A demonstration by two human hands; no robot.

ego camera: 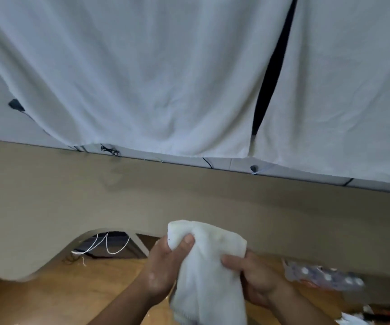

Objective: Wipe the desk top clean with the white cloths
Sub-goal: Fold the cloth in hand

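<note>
A white cloth (209, 266) hangs in front of me at the bottom centre, held up off the beige desk top (189, 198). My left hand (166, 263) grips its upper left part, thumb pressed into the fabric. My right hand (255, 277) grips its right edge, fingers curled round it. The cloth's lower end runs out of the frame. The desk top stretches across the middle of the view, with a curved cut-out in its near edge at the left.
White sheets (166, 78) hang behind the desk's far edge, with a dark gap (271, 73) between them. Black cables (109, 150) lie along that edge. A blurred blister pack (325, 276) lies on the right. Wooden floor (48, 301) and white cords (105, 245) show below the cut-out.
</note>
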